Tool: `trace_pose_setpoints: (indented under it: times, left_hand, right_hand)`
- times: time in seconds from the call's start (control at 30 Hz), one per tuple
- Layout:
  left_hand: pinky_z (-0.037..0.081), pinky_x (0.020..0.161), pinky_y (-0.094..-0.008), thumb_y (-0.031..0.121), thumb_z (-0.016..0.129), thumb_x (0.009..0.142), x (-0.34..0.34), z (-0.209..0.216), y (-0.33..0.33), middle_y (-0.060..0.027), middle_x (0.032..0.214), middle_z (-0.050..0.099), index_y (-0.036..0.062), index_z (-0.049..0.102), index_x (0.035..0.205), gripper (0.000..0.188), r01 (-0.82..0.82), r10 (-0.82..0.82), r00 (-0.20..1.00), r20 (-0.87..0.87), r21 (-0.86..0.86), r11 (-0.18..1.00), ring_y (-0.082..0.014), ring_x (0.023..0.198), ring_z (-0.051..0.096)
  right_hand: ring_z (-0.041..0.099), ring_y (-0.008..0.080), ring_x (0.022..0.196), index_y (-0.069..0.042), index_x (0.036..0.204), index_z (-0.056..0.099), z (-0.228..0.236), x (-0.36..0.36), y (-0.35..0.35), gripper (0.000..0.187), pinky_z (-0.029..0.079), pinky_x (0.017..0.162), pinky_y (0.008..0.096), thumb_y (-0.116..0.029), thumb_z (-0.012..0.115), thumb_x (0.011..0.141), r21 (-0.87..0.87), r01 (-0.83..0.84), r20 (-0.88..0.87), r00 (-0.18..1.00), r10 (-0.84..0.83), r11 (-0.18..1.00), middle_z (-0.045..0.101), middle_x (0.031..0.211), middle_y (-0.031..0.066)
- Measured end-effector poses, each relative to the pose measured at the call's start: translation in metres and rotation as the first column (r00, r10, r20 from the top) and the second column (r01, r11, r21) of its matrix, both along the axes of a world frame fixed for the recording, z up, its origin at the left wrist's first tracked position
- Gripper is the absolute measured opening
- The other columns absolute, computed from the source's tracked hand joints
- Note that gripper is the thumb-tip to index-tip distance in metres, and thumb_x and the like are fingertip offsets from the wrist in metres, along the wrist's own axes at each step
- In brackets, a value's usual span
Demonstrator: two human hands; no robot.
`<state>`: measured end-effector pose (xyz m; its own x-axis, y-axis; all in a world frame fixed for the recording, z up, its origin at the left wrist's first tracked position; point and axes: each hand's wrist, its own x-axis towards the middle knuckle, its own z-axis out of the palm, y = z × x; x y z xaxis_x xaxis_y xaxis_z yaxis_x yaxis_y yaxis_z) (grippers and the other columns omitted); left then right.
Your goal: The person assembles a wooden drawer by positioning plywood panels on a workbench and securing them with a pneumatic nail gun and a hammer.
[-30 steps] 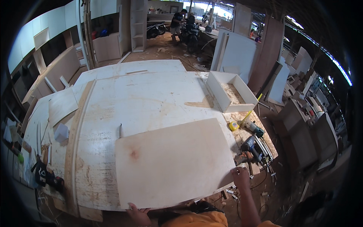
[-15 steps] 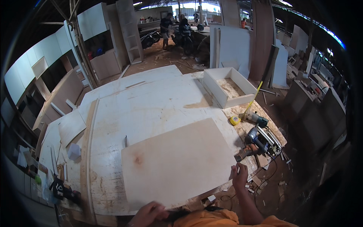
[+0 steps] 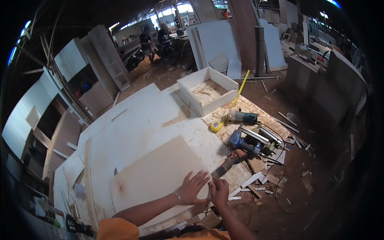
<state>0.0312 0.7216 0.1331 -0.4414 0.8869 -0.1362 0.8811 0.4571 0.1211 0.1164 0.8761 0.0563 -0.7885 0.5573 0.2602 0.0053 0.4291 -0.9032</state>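
A thin pale wooden panel [image 3: 156,176], with a reddish-brown mark near its left side, lies on the worktable. My left hand [image 3: 193,188] rests flat on the panel near its right edge, fingers stretched out and apart. Close beside it, my right hand [image 3: 219,193] is at the panel's right edge with its fingers curled closed. Whatever those fingers hold is too small to make out. Just beyond the right hand lies an orange and black power tool [image 3: 232,162].
A blue nail gun [image 3: 242,145], a green trim router [image 3: 244,117] and a yellow tape measure [image 3: 216,127] with its blade drawn out lie at the right. Behind them stands an open white box frame [image 3: 220,102]. Offcuts and a cable litter the floor at right.
My left hand has moved from the panel's near edge to lie flat near its right edge. My right hand is now beside it. The view has turned to the right.
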Motion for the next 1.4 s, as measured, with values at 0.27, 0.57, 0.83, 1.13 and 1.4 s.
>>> trace_pose_setpoints:
  times: [0.27, 0.57, 0.83, 1.13, 1.4]
  left_hand:
    - [0.011, 0.124, -0.0619, 0.062, 0.071, 0.081, -0.021, -0.004, 0.039, -0.0208, 0.161, 0.034, 0.0059, 0.032, 0.157, 0.103, 0.125, -0.131, 0.984, 0.117, 0.057, 0.99, -0.0353, 0.157, 0.021]
    - [0.015, 0.123, -0.0601, 0.058, 0.073, 0.081, -0.021, -0.009, 0.027, -0.021, 0.155, 0.042, 0.0045, 0.04, 0.153, 0.095, 0.103, -0.121, 0.986, 0.111, 0.156, 0.982, -0.034, 0.153, 0.029]
    - [0.013, 0.124, -0.0609, 0.06, 0.068, 0.085, -0.027, -0.015, 0.018, -0.0219, 0.153, 0.044, 0.0021, 0.044, 0.15, 0.09, 0.167, -0.189, 0.98, 0.068, 0.248, 0.954, -0.0337, 0.153, 0.03]
    - [0.016, 0.122, -0.0654, 0.063, 0.062, 0.088, -0.028, -0.016, 0.014, -0.0197, 0.152, 0.046, 0.0147, 0.054, 0.147, 0.076, 0.169, -0.19, 0.98, 0.056, 0.263, 0.95, -0.0321, 0.15, 0.034]
    - [0.016, 0.122, -0.0664, 0.061, 0.064, 0.088, -0.03, -0.021, 0.013, -0.0149, 0.153, 0.046, 0.0154, 0.053, 0.147, 0.075, 0.172, -0.195, 0.979, 0.061, 0.268, 0.948, -0.0308, 0.151, 0.034]
  right_hand:
    - [0.06, 0.035, 0.099, -0.003, 0.115, 0.072, -0.004, 0.002, 0.008, 0.025, 0.049, 0.087, 0.0446, -0.018, 0.07, 0.094, -0.074, 0.037, 0.003, 0.999, -0.037, 0.997, 0.063, 0.1, 0.0175]
    - [0.066, 0.0318, 0.094, 0.001, 0.113, 0.07, -0.004, 0.012, 0.0, 0.024, 0.054, 0.084, 0.0405, -0.011, 0.07, 0.093, -0.128, 0.099, -0.037, 0.994, -0.105, 0.987, 0.068, 0.101, 0.0177]
    - [0.071, 0.0255, 0.095, 0.003, 0.113, 0.069, 0.001, 0.031, -0.018, 0.022, 0.054, 0.089, 0.0382, -0.01, 0.071, 0.096, -0.162, 0.198, 0.058, 0.98, -0.191, 0.967, 0.072, 0.099, 0.0158]
    - [0.069, 0.025, 0.101, 0.003, 0.12, 0.068, 0.011, 0.029, -0.035, 0.028, 0.054, 0.089, 0.0378, -0.017, 0.067, 0.1, -0.217, 0.297, 0.133, 0.953, -0.273, 0.93, 0.072, 0.111, 0.0155]
    - [0.066, 0.02, 0.103, 0.004, 0.126, 0.064, -0.006, 0.029, -0.034, 0.03, 0.053, 0.089, 0.0325, -0.014, 0.064, 0.102, -0.427, 0.248, 0.091, 0.968, -0.232, 0.869, 0.067, 0.12, 0.0135]
